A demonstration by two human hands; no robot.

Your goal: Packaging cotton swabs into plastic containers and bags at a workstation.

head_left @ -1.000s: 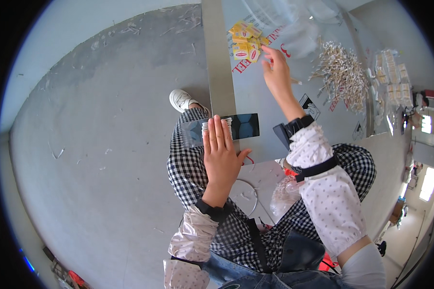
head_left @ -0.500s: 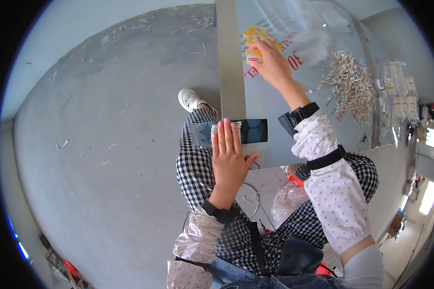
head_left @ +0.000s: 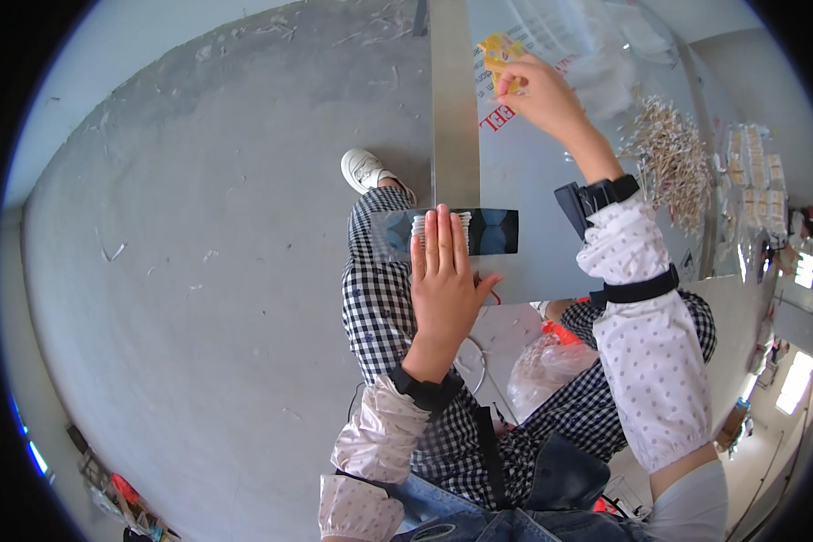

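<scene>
My left hand (head_left: 444,280) lies flat, fingers stretched out, on a row of white cotton swabs (head_left: 419,226). The swabs sit on a dark, blue-patterned plastic sleeve (head_left: 495,232) with a clear end, which lies across the table's near left edge and juts past it. Farther off, my right hand (head_left: 540,95) has its thumb and forefinger pinched together beside a small pile of yellow printed labels (head_left: 499,47). Yellow shows around those fingertips, but I cannot tell whether a label is between them.
Loose cotton swabs (head_left: 668,149) form a heap on the grey table (head_left: 551,199), to the right. Beyond it stand packed bundles of swabs (head_left: 757,176). Clear plastic bags (head_left: 596,77) lie at the back. Below the table's near edge is a clear bag (head_left: 542,375).
My right hand has drawn slightly away from the label pile, its fingertips now pinched. My left hand stays flat on the swabs. The whole view has shifted a little.
</scene>
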